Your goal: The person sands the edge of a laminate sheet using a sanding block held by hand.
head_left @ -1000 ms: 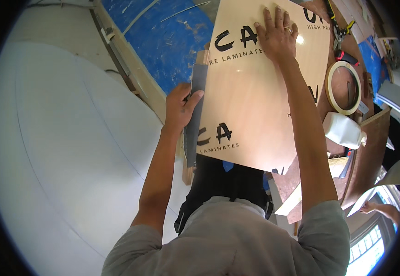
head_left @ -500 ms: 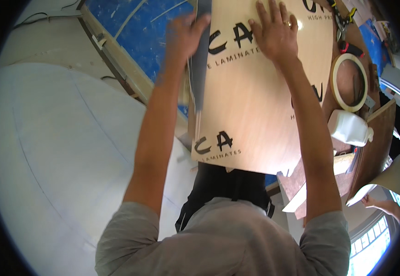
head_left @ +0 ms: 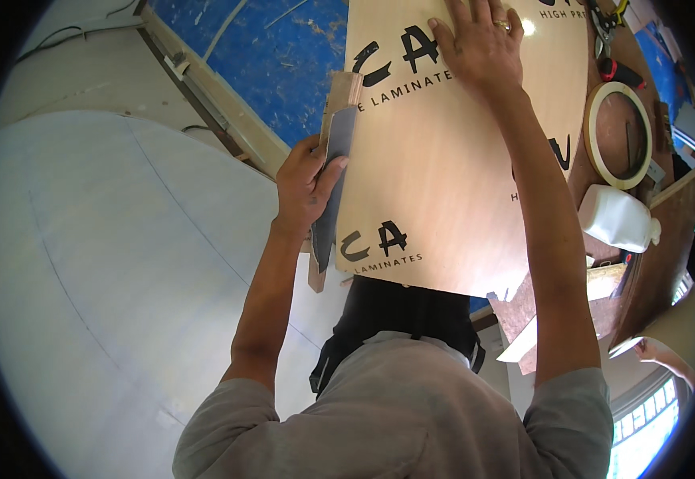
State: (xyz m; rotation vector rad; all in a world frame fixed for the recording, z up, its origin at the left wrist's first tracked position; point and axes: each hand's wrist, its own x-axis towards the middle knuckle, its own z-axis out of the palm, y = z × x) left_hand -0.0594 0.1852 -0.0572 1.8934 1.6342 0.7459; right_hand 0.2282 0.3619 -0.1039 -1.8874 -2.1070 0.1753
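A pale wood-coloured laminate sheet with black printed lettering lies in front of me. Against its left edge, my left hand grips a sanding block, a long wooden strip with grey sandpaper along it. The thumb presses on the sandpaper side, while the other fingers go round behind the wood, partly hidden. My right hand, with a ring on one finger, rests flat on the sheet's far part, fingers stretched out and holding nothing.
Right of the sheet lie a roll of tape, a white plastic bottle, a red-and-black handled tool and pliers. Blue sheeting is beyond on the left. Another person's hand holds a curved sheet at lower right.
My left hand has drawn the sanding block toward me along the sheet's left edge, from the far end to the near part. My right hand stays on the sheet.
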